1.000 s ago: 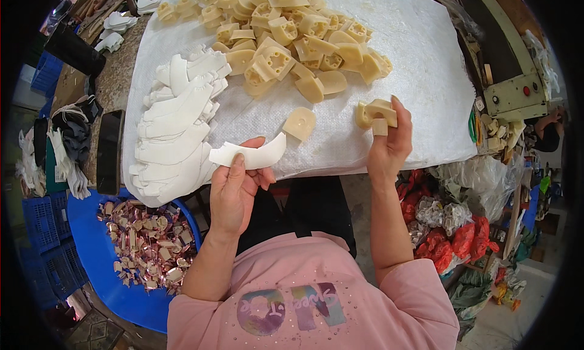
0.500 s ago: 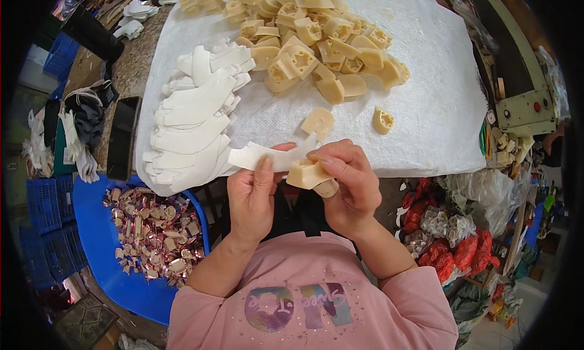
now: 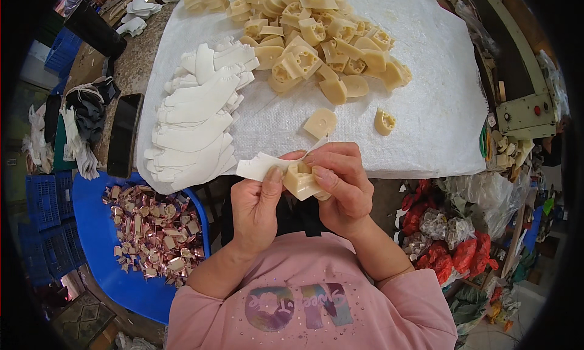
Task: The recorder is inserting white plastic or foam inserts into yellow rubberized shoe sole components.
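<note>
My left hand (image 3: pixel 258 207) pinches a curved white heel-cover piece (image 3: pixel 260 166) between thumb and fingers, its wide end sticking out to the left. My right hand (image 3: pixel 344 189) grips a beige plastic shoe heel (image 3: pixel 302 182). The white strip lies along the heel's far side, and its narrow tip shows past my right fingers. My left thumb is at the heel's left side. Just beyond my hands a single heel (image 3: pixel 320 123) lies flat on the white woven cover. Another heel (image 3: pixel 384 122) stands to its right.
A heap of beige heels (image 3: pixel 295 64) fills the far middle of the table cover (image 3: pixel 435 76). White pieces (image 3: pixel 194 115) lie stacked at left, beside a black phone (image 3: pixel 125 134). A blue tub (image 3: pixel 115 283) of pinkish metallic heels stands lower left; bagged goods (image 3: pixel 453 246) are at right.
The heel has moved left and turned upright against the white piece. My hands have come closer together, and my right fingers now press near the strip's narrow end.
</note>
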`<state>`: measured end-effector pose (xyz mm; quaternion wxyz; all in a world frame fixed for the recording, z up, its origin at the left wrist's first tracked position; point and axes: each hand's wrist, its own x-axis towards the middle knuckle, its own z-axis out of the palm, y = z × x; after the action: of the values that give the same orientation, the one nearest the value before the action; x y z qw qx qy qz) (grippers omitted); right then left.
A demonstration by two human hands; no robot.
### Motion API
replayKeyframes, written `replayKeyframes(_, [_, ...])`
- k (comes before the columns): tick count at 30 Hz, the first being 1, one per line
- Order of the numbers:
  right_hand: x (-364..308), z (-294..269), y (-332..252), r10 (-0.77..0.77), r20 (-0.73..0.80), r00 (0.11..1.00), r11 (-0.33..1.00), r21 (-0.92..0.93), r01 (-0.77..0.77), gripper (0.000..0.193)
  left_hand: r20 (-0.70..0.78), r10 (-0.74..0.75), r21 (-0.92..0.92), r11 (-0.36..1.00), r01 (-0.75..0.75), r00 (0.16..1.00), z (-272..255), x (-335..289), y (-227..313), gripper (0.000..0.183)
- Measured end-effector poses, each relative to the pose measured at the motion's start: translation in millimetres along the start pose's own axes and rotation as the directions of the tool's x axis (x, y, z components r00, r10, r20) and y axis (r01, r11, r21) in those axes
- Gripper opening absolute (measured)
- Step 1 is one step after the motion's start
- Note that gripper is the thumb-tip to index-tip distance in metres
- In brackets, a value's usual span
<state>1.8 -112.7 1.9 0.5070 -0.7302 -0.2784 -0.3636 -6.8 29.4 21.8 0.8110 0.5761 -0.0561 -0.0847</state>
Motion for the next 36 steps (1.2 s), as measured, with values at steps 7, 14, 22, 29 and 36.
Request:
replayKeyframes(7, [-0.7, -5.1, -2.5, 0.02, 0.106, 0.994, 0.979, -0.204, 0.002, 0.043, -0.02, 0.027, 0.07, 0.997, -0.026, 0.999, 4.6, -5.3, -0.8, 0.039])
replayKeyframes(14, [-5.6, -1.6, 6.1, 0.016, 0.061, 0.998, 0.971, -0.241, -0.001, 0.039, 0.085, 0.157, 0.265, 0.948, -0.174, 0.984, -4.6, 0.7, -4.7, 0.037])
replayKeyframes(22, [21.5, -17.9, -18.9, 0.15, 0.315, 0.937, 0.894, -0.449, 0.008, 0.031, -0.1, 0.209, 0.458, 0.877, -0.142, 0.973, -12.6, -0.7, 1.3, 0.018])
replayKeyframes(29, [22.4, -20.1, -25.7, 0.367, 0.483, 0.795, 0.866, -0.49, -0.102, 0.024, -0.011, 0.251, 0.548, 0.811, -0.204, 0.968, -7.4, -4.9, -5.3, 0.018])
replayKeyframes(36, [15.9, -21.7, -20.1, 0.326, 0.52, 0.79, 0.866, -0.499, -0.029, 0.024, 0.182, 0.362, 0.723, 0.581, -0.374, 0.914, -9.0, -4.0, -14.4, 0.021])
